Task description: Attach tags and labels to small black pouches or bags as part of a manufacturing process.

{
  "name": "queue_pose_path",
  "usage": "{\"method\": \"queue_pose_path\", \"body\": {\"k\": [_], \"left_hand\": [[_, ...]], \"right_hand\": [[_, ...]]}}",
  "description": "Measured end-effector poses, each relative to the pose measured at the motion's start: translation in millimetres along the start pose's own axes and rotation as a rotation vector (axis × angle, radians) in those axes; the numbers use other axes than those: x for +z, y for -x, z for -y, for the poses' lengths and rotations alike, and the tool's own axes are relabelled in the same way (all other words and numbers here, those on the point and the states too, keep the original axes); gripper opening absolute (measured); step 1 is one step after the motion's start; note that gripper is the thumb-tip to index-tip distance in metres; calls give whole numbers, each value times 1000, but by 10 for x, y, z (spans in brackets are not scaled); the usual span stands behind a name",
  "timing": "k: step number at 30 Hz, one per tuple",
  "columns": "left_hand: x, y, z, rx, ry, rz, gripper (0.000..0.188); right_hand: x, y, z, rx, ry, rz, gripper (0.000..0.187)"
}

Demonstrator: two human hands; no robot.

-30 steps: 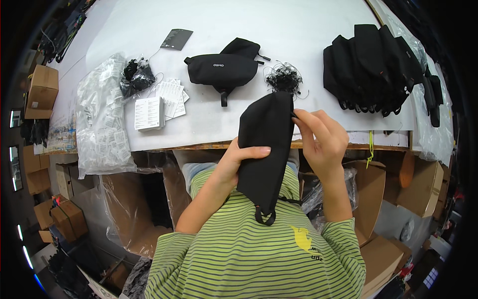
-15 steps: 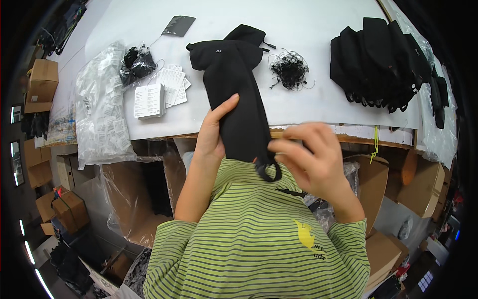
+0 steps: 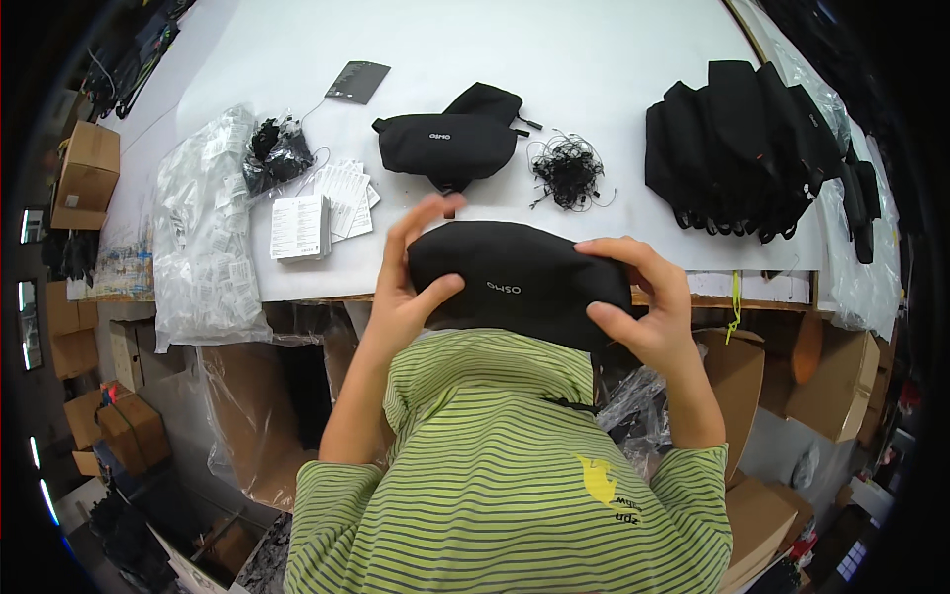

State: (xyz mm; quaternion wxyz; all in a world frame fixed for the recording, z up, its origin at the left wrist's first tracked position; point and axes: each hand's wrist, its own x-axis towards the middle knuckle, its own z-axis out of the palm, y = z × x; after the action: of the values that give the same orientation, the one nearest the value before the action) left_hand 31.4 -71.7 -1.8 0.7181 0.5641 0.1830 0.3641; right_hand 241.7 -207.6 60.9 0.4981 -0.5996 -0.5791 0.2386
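A black zip pouch (image 3: pixel 524 259) with small light lettering lies lengthwise between my hands, in front of my striped shirt at the table's near edge. At its left end my left hand (image 3: pixel 401 297) is closed round it, thumb on the face and fingers over the top edge. My right hand (image 3: pixel 655 309) grips the opposite end between thumb and fingers. Just beyond, two more black pouches (image 3: pixel 435 156) lie overlapped on the white table (image 3: pixel 515 40). To their right sits a tangled bundle of thin black strings (image 3: pixel 567 170).
Left on the table are a stack of white printed cards (image 3: pixel 297 226), a bag of small black parts (image 3: pixel 279 153), a clear plastic bag of labels (image 3: pixel 206 243) and a dark card (image 3: pixel 358 81). A row of black pouches (image 3: pixel 737 148) stands right. Cardboard boxes (image 3: pixel 826 386) flank me below.
The pouch has turned from upright to crosswise, its lettered face now showing. My right hand has moved from beside its lower end to gripping the right end; my left hand holds the left end.
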Motion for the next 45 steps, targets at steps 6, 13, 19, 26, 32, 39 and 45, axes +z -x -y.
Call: {"method": "queue_pose_path", "body": {"k": [6,13,19,26,32,39,45], "left_hand": [[-240,-5,-90,146,-251,142,26],[-380,-106,-128,-10,-378,12,36],[-1736,36,-72,87,-1470,-521,44],[-2275,182,160,-360,-1559,-434,64],[-2220,180,154,-101,-1587,-586,57],[-2092,75,110,26,-1653,-716,36],[-1931,-28,-162,-379,-1373,-555,19]], "right_hand": [[-181,6,-56,111,-139,199,29],[-722,18,-49,506,-243,104,21],[-1821,-186,73,31,511,-745,27],[-2525,-523,-495,-35,1496,-655,38],[-1966,-669,-546,-68,1640,-658,31],[-505,-322,-1442,378,721,-116,9],[-197,-255,-1864,550,706,-188,14]]}}
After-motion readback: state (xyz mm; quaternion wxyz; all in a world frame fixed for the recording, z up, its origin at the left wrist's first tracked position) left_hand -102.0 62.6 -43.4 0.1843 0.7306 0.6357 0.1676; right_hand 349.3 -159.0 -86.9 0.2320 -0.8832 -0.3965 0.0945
